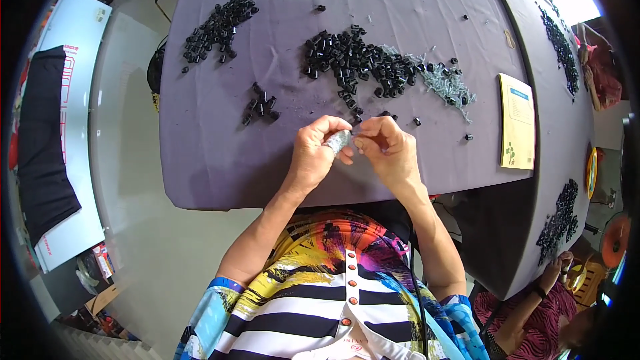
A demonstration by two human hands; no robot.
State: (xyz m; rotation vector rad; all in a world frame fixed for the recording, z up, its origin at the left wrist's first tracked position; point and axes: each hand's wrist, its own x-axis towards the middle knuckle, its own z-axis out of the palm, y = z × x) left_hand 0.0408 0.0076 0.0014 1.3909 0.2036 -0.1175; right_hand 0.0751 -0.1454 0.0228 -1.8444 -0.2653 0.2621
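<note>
Close to the table's near edge, my left hand is closed, its fingertips pinching a small black plastic piece, mostly hidden. A greyish-white speckled wrap covers the thumb of that hand. My right hand meets it fingertip to fingertip, thumb and forefinger pinched on something tiny and pale that I cannot make out. Just beyond both hands spreads a large heap of short black plastic pieces. Its right end runs into a pile of small clear plastic pins. A small cluster of black pieces lies left of my hands.
Another black heap lies at the far left of the grey-covered table. A yellow booklet rests near the right edge. On the adjoining table are more black pieces, beside a co-worker's hand. A white box stands far left.
</note>
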